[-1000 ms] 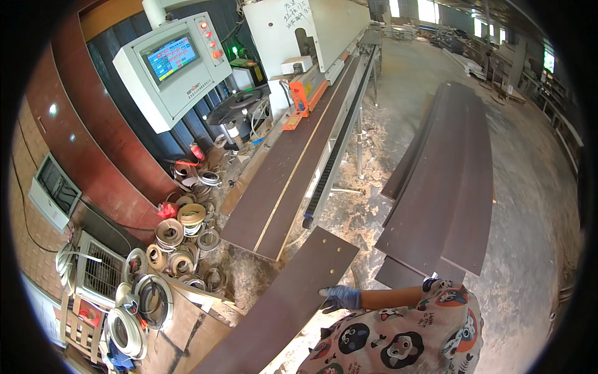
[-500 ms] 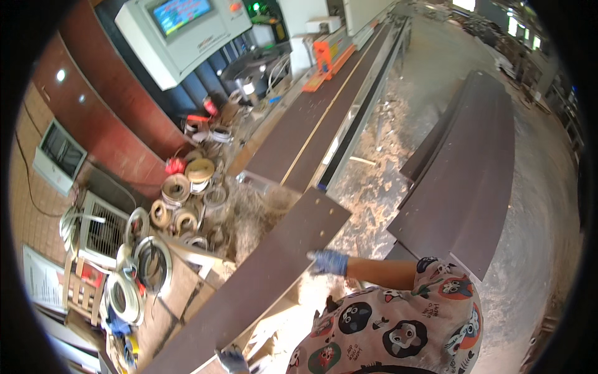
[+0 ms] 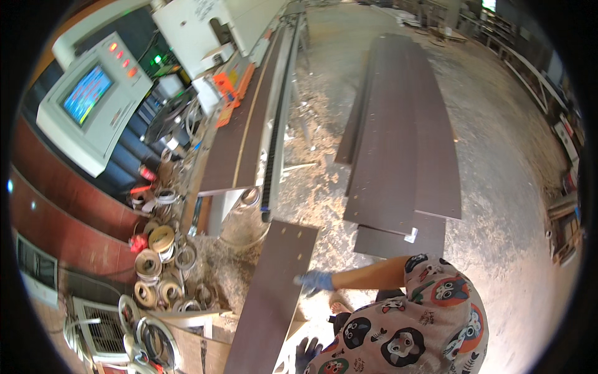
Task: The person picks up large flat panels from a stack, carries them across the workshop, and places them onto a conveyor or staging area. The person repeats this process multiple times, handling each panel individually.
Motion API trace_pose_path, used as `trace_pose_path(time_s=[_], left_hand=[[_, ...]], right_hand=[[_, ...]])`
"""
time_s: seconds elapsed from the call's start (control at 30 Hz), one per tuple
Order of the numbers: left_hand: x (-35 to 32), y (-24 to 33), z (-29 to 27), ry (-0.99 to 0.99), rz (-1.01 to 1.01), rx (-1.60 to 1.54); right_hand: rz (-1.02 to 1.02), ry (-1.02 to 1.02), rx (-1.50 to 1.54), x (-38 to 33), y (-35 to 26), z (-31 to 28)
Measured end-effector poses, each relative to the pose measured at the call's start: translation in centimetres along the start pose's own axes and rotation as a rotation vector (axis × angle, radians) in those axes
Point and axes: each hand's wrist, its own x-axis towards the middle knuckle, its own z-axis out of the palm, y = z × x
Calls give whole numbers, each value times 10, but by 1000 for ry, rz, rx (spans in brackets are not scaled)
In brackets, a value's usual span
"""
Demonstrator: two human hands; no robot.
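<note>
A long dark brown board (image 3: 268, 293) slants up from the lower edge, with several small holes near its far end. My right hand (image 3: 317, 280), in a blue glove, is closed on the board's right edge near that end. Lower down, my left hand (image 3: 306, 354) in a dark glove is beside the same edge, apart from it, with its fingers spread. Ahead, another dark brown panel (image 3: 218, 162) lies on the bed of a long machine, with a light strip along it.
A grey control box with a screen (image 3: 93, 106) stands at upper left. Rolls of edging tape (image 3: 148, 264) and coiled hose (image 3: 156, 343) lie at left. A stack of long dark panels (image 3: 398, 137) is to the right; wood scraps litter the floor (image 3: 317, 181).
The view has turned right. The held board now points more steeply ahead. My left hand has left the board's edge and its fingers have spread; my right hand keeps its hold.
</note>
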Motion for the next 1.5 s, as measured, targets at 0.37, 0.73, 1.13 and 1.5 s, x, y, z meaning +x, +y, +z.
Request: trace_pose_path(time_s=[0.37,0.73,1.13,1.5], left_hand=[[119,-121,320,-216,1111,1157],[275,-322,681,50,1328,1846],[492,-594,1191,-654,1305,1928],[788,-678,1549,-579,190,2335]], right_hand=[[-401,167,82,-330,-8,-225],[-426,899,615,-643,105,-667],[-35,1321,1110,-852,235,-1084],[95,1337,998,-948,-122,-1693]])
